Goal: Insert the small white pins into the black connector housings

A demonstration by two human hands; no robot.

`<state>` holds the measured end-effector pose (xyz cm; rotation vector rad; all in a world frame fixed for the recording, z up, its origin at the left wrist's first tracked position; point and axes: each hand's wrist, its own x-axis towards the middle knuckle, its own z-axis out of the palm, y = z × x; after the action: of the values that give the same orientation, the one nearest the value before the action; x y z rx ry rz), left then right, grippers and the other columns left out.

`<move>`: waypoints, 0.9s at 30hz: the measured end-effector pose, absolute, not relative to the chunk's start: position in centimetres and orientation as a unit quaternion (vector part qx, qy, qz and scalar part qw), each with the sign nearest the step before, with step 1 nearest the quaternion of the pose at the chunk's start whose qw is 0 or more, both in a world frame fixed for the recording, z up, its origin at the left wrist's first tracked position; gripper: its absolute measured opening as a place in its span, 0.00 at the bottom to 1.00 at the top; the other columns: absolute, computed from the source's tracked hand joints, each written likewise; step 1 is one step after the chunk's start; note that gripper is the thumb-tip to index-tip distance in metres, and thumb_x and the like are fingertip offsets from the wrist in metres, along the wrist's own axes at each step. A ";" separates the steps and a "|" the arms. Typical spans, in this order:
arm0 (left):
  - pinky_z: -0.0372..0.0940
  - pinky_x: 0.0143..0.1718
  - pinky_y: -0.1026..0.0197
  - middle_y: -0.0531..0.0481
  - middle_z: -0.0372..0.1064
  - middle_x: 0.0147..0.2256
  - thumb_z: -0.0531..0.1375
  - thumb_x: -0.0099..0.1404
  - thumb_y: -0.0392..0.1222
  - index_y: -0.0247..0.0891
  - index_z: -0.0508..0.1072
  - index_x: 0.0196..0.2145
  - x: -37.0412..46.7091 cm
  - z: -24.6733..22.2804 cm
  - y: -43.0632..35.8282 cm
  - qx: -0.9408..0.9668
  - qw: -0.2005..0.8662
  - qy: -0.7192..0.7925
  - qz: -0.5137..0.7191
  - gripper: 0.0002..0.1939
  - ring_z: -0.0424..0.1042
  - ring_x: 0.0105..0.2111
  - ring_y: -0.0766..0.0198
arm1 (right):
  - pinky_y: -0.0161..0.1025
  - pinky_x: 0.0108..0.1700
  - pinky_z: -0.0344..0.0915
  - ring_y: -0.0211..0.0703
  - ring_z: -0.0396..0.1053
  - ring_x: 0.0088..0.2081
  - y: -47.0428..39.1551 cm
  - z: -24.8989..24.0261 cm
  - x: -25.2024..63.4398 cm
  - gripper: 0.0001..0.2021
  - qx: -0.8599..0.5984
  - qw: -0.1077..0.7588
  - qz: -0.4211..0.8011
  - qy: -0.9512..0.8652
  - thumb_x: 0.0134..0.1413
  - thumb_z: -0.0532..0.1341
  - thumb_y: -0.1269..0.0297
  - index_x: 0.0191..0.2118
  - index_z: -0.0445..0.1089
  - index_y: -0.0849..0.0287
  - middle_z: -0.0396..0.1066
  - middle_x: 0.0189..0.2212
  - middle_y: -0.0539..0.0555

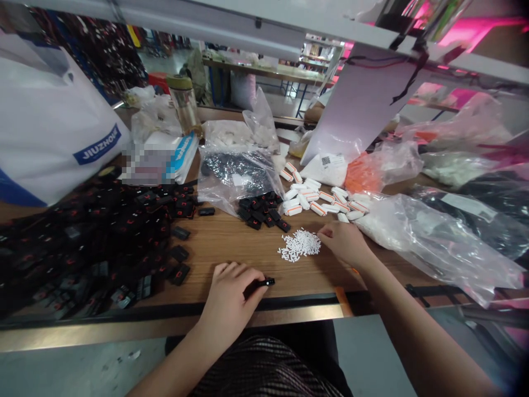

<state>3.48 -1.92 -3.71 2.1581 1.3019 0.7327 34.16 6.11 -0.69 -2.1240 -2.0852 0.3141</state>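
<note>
So you've got this small black part [268,281] in your left hand [235,286], dark plastic with a tiny white spot on the end facing out, sitting just over the wood tabletop [231,248] near the front edge. Writing-wise, the big white bag [58,121] on your left says JIUZHOU-something, last bit's hard to read, and the white packet [330,168] has a QR code, print too small to make out. Your left hand's palm down, thumb and fingers pinching the part. Your right hand [345,242] reaches in from the right, fingertips together at the edge of the little white pieces [303,243]; can't tell if it's gripping one.
</note>
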 end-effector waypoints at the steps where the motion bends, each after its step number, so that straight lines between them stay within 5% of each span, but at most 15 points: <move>1: 0.55 0.44 0.51 0.56 0.74 0.36 0.65 0.65 0.36 0.45 0.73 0.37 3.5 -3.7 -1.9 0.795 0.258 0.477 0.272 0.05 0.69 0.38 0.57 | 0.39 0.33 0.60 0.47 0.73 0.30 6.1 -0.8 34.3 0.09 -0.711 0.082 0.113 -0.689 0.53 0.60 0.66 0.28 0.78 0.59 0.78 0.26 0.55; 6: 0.55 0.46 0.51 0.56 0.76 0.37 0.64 0.65 0.36 0.46 0.75 0.39 3.3 -3.6 -2.1 0.791 0.274 0.472 0.278 0.06 0.70 0.39 0.58 | 0.36 0.35 0.64 0.42 0.73 0.32 4.1 -0.6 31.9 0.09 -0.694 0.169 0.157 -0.682 0.57 0.59 0.63 0.33 0.75 0.58 0.77 0.30 0.52; 10: 0.56 0.45 0.51 0.54 0.76 0.36 0.64 0.65 0.36 0.44 0.75 0.37 3.3 -3.6 -2.1 0.786 0.278 0.478 0.275 0.04 0.70 0.38 0.57 | 0.39 0.44 0.65 0.41 0.71 0.39 0.2 -0.1 26.2 0.07 -0.504 0.278 0.289 -0.765 0.60 0.60 0.65 0.31 0.72 0.57 0.74 0.33 0.51; 27: 0.55 0.45 0.51 0.54 0.75 0.35 0.64 0.64 0.34 0.43 0.74 0.36 3.3 -3.3 -2.2 0.781 0.293 0.476 0.279 0.05 0.69 0.38 0.58 | 0.44 0.45 0.64 0.44 0.65 0.38 -1.4 -0.3 22.2 0.06 -0.457 0.182 0.211 -0.845 0.59 0.59 0.75 0.32 0.69 0.59 0.68 0.34 0.53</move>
<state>3.28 -2.16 -3.27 2.0805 1.2669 0.7435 22.19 -1.43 -0.33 -1.2891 -2.3839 0.5960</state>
